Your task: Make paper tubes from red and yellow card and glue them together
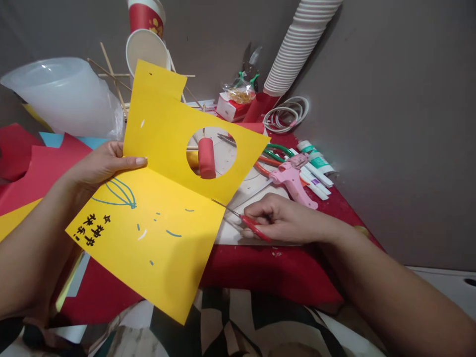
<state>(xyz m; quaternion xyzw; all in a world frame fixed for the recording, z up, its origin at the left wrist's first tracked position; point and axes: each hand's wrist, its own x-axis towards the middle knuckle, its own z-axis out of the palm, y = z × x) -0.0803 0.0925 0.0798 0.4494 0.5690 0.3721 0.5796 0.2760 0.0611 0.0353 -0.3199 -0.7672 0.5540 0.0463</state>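
Observation:
My left hand [106,166] pinches the left edge of a folded yellow sheet of card [167,173], thumb on top, holding it up over the table. The card bears blue pen strokes, a leaf-like drawing and black handwriting, and its upper half has a round hole and a notched corner. In my right hand [277,218] is a pair of scissors [253,227] with red handles. Their blades lie at the card's right edge, on the fold line, one above and one below. Through the hole shows a red paper roll [207,157].
A pink glue gun [295,181] lies right of the card, beside white sticks and a green-white tube [316,156]. Behind stand a white corrugated hose [297,47], a cable coil [286,114] and paper cups [147,49]. A translucent container [70,96] and red paper [44,168] are left.

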